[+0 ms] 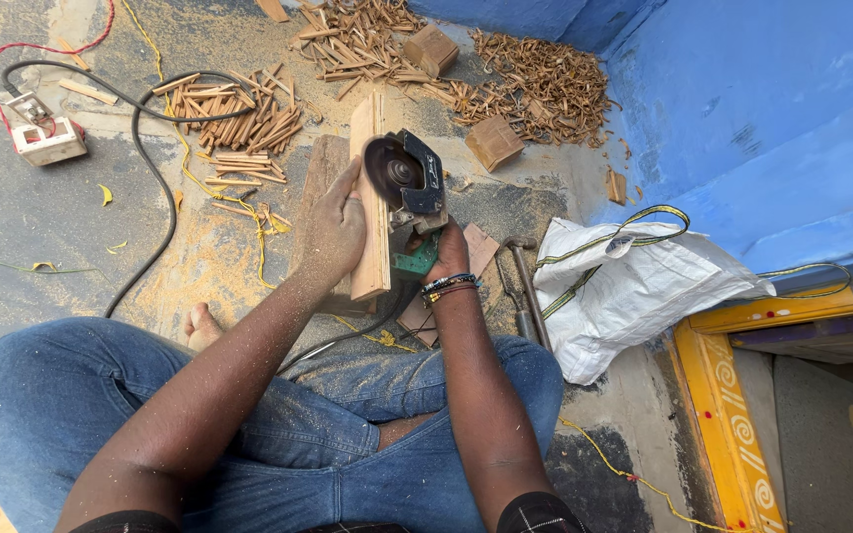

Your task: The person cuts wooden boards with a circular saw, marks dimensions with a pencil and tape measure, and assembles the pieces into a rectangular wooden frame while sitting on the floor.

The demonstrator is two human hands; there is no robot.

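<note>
Plank [371, 212] sits centre frame, stood on edge on a darker wood block [320, 188], w/ our left hand [333, 229] wrapped round its left face, fingers curled and pressing on the wood. We judge it stiff, fairly light, dusty so a bit slippery; best held low on the flat face, away from the cut line. Right hand [449, 255] is closed round the green handle of the circular saw [407, 188], whose blade disc rides against the plank's right side, just above our left fingertips, so they're near the blade but on the opp. face. Saw looks heavy-ish, needs a firm grip. Cut sticks [244, 114] pile upper left, shavings [545, 84] upper centre, white sack [634, 286] at right.
</note>
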